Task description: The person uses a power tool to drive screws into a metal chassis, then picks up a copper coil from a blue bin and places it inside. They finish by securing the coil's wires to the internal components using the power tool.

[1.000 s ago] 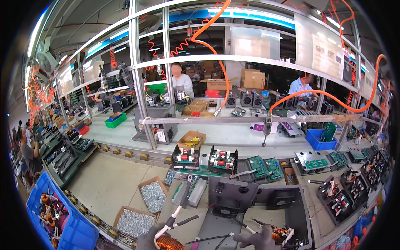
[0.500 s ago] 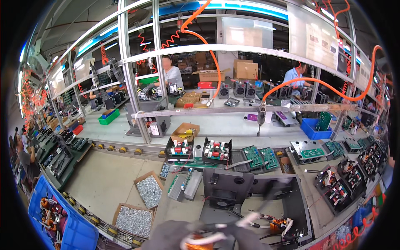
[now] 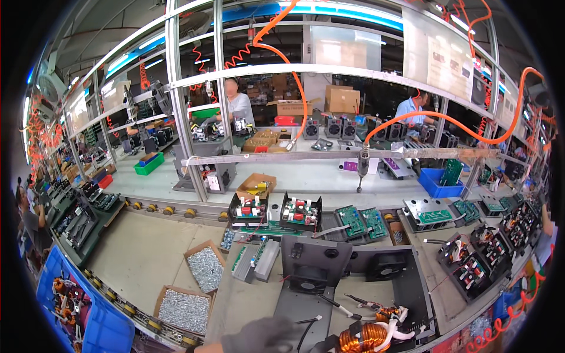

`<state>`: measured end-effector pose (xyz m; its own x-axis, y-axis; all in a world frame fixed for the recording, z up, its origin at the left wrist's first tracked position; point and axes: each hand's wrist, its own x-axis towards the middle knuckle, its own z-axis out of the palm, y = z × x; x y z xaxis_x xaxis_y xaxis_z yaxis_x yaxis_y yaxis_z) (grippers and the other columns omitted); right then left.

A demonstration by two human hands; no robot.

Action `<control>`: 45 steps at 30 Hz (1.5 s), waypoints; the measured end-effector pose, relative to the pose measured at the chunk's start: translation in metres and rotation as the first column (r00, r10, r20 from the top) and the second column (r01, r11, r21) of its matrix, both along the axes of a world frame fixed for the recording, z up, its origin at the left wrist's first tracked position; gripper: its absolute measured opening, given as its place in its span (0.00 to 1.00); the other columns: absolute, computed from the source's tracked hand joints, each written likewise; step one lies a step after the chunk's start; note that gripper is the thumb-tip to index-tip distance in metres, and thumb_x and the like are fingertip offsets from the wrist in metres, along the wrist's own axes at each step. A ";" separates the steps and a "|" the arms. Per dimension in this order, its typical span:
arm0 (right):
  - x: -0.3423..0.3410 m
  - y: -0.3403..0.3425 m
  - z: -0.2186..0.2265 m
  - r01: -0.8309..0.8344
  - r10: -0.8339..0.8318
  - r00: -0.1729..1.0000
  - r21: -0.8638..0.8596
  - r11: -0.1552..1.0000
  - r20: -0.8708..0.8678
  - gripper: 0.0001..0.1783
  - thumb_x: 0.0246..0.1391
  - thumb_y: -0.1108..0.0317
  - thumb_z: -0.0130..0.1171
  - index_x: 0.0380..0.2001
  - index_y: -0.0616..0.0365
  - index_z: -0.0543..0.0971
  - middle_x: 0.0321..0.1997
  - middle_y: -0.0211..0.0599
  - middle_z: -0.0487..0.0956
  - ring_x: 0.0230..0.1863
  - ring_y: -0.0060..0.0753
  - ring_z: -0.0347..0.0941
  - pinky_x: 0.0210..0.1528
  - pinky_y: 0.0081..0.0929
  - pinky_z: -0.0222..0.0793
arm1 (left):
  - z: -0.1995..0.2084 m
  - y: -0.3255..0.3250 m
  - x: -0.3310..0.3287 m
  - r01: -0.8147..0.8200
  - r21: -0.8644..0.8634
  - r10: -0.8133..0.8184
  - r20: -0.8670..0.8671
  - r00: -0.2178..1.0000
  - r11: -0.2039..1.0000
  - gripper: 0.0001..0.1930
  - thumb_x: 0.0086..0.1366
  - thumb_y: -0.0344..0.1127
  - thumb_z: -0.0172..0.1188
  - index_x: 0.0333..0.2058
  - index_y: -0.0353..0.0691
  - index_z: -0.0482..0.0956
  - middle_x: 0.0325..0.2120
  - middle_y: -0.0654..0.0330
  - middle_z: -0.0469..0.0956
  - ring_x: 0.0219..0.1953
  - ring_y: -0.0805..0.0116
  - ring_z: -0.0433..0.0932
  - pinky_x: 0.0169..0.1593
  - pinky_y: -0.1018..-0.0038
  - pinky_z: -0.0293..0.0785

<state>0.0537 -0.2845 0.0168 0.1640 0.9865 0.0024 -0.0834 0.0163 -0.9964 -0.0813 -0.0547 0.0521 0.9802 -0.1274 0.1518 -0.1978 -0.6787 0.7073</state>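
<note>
My left hand (image 3: 259,337), in a grey glove, reaches in at the bottom edge, blurred by motion so that its fingers are unclear. Just right of it lies a thin black cable (image 3: 307,329) with a pale end. Farther right, a large copper-wound coil (image 3: 360,339) with thick white leads sits low in the picture, cut off by the edge. My right hand is out of sight. Beyond the coil stands an opened dark metal housing (image 3: 415,282) with two black fans (image 3: 385,267). Inside is a smaller copper coil (image 3: 388,313) with white-sleeved wires.
Two cardboard trays of small metal screws (image 3: 183,309) stand to the left, beside a blue bin (image 3: 106,329) of coils. Open assemblies (image 3: 301,210) and green circuit boards (image 3: 352,221) line the back. A power screwdriver (image 3: 363,160) hangs from an orange hose. Two people work across the bench.
The large coil has moved right from between my gloved hands to the housing's near side. My left hand is apart from it, and my right hand has left the view.
</note>
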 end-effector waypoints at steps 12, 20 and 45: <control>-0.004 0.002 0.012 0.092 -0.078 0.959 -0.038 0.995 0.273 0.10 0.51 0.65 0.64 0.33 0.55 0.74 0.31 0.27 0.74 0.33 0.24 0.70 0.35 0.24 0.65 | -0.050 -0.038 -0.029 0.007 0.220 -0.034 0.119 0.992 0.976 0.28 0.56 0.53 0.57 0.49 0.40 0.74 0.38 0.54 0.76 0.42 0.54 0.74 0.52 0.60 0.64; -0.012 -0.001 -0.004 0.004 -0.021 0.990 -0.114 0.993 -0.142 0.07 0.53 0.69 0.59 0.32 0.54 0.70 0.30 0.26 0.71 0.34 0.19 0.64 0.38 0.21 0.62 | -0.037 -0.041 -0.035 0.013 0.281 0.000 -0.048 0.999 0.960 0.20 0.53 0.48 0.58 0.41 0.44 0.78 0.38 0.54 0.75 0.44 0.55 0.72 0.51 0.60 0.65; 0.009 0.008 0.031 -0.056 -0.042 0.984 -0.530 0.846 -0.172 0.06 0.63 0.64 0.53 0.31 0.50 0.72 0.20 0.20 0.66 0.15 0.15 0.60 0.14 0.16 0.54 | -0.098 -0.059 -0.031 -0.358 0.285 0.108 0.630 0.769 0.889 0.06 0.54 0.43 0.52 0.23 0.51 0.72 0.22 0.66 0.71 0.28 0.65 0.71 0.33 0.65 0.64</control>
